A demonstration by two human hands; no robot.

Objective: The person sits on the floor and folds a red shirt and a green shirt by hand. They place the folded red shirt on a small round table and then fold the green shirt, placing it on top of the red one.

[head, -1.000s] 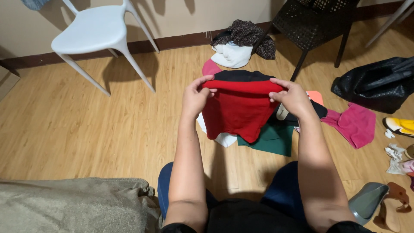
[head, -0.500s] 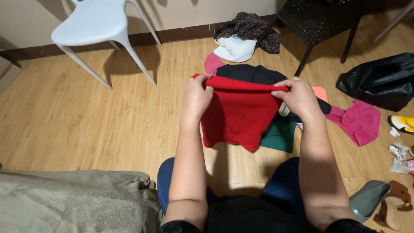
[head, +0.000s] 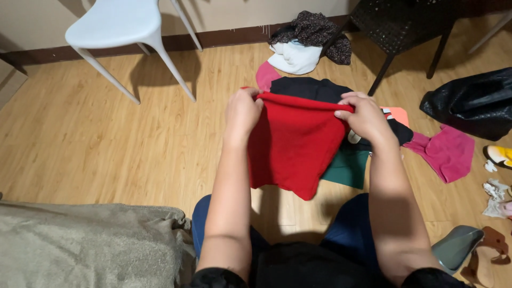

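Red garment held up over a wooden floor, both my hands on its top edge

I grip the red garment with my left hand and right hand, each pinched shut on a corner, so it hangs above my knees. Over the past second the hands have drawn slightly apart, pulling the top edge straighter. Beneath it on the floor lie a black garment, a green cloth and a pink cloth; a white chair stands beyond.
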